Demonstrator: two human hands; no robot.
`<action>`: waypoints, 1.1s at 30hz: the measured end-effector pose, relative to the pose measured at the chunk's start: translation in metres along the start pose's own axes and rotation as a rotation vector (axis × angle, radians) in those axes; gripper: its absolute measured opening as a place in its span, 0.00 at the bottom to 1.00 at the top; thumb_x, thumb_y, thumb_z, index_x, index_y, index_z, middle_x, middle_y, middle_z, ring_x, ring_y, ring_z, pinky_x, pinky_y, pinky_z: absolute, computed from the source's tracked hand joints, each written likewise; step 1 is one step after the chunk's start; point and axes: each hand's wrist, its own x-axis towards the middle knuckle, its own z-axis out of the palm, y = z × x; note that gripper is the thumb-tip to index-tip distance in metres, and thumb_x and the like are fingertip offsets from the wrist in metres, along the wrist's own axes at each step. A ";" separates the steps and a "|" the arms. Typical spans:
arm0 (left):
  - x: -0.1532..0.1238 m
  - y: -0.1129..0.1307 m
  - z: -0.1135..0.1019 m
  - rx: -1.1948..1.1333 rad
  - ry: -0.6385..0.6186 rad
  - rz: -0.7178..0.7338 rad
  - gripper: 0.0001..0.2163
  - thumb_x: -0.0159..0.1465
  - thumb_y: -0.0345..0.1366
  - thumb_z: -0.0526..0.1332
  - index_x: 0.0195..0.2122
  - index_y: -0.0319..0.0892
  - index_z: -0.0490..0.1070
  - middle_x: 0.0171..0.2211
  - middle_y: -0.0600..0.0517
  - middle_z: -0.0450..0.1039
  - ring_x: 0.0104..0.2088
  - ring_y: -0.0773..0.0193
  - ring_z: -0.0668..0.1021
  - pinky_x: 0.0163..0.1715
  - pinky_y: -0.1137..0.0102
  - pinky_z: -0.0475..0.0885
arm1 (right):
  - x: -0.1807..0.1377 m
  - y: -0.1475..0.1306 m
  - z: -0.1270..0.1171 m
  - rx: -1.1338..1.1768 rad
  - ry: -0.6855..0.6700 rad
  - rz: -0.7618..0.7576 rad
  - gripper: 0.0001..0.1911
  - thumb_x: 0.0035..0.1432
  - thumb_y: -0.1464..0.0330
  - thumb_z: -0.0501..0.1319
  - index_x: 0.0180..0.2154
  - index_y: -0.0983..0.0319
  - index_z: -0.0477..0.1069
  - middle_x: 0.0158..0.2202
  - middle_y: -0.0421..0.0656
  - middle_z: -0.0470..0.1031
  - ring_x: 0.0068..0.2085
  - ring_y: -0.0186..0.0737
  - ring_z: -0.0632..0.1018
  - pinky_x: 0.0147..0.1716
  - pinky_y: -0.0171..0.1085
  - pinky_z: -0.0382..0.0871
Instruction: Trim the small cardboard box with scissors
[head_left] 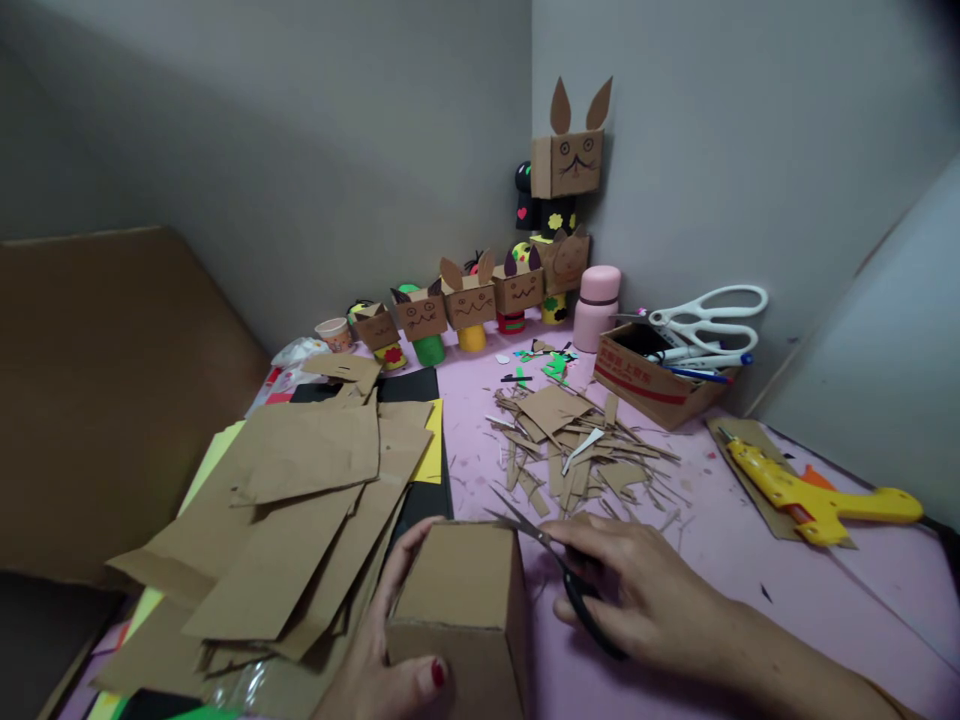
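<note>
Front ctr, plain brown box [459, 590], straight-edged; L hand [371, 650] curled round it, R hand [649, 585] gripping parted scissors [546, 539]; room on table [750, 570] btwn R hand & glue gun [780, 487].

Exposure is running dim to medium, tint leaning cool grey. Soft light is seemingly falling from above: the cardboard box [454, 575] is showing a lighter top, darker front and side. Shadow is darkening the upper part of the left wall [360, 130]; the big brown cardboard [105, 400] at far left is sitting in deep shade. Counter [476, 400] is reading evenly lit mid-frame. Small glints are showing on clear plastic [241, 685], bottom left. Top right corner is vignetting to black. Wide lens is stretching the right forearm [780, 650] near the edge. Fine print on the pen box [660, 385] is looking soft.
</note>
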 end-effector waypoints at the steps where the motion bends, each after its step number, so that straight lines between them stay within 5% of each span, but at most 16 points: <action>1: 0.000 0.000 0.000 0.003 0.007 0.003 0.45 0.37 0.54 0.71 0.58 0.50 0.60 0.61 0.46 0.61 0.58 0.37 0.64 0.55 0.55 0.63 | -0.001 0.000 0.001 -0.018 -0.003 0.001 0.15 0.53 0.65 0.61 0.44 0.59 0.71 0.31 0.42 0.74 0.32 0.40 0.72 0.31 0.35 0.61; 17: 0.000 -0.001 0.001 -0.032 0.018 -0.033 0.46 0.37 0.54 0.71 0.58 0.51 0.59 0.61 0.47 0.62 0.59 0.35 0.62 0.54 0.52 0.63 | -0.002 0.000 0.001 -0.019 -0.009 -0.019 0.08 0.56 0.64 0.58 0.34 0.61 0.71 0.25 0.40 0.71 0.27 0.36 0.70 0.27 0.33 0.58; 27: 0.000 0.002 0.003 -0.054 -0.003 -0.025 0.45 0.38 0.54 0.70 0.58 0.50 0.59 0.60 0.44 0.63 0.57 0.35 0.65 0.50 0.53 0.68 | -0.003 -0.001 0.002 -0.073 -0.006 0.013 0.17 0.52 0.64 0.61 0.45 0.57 0.71 0.29 0.41 0.72 0.30 0.40 0.71 0.30 0.35 0.59; 33: 0.000 0.001 0.001 -0.044 -0.009 -0.030 0.46 0.38 0.53 0.71 0.59 0.50 0.57 0.61 0.46 0.62 0.57 0.38 0.66 0.50 0.56 0.68 | -0.002 -0.001 0.002 -0.104 0.000 0.001 0.10 0.55 0.63 0.59 0.38 0.59 0.72 0.27 0.41 0.72 0.28 0.39 0.70 0.28 0.34 0.58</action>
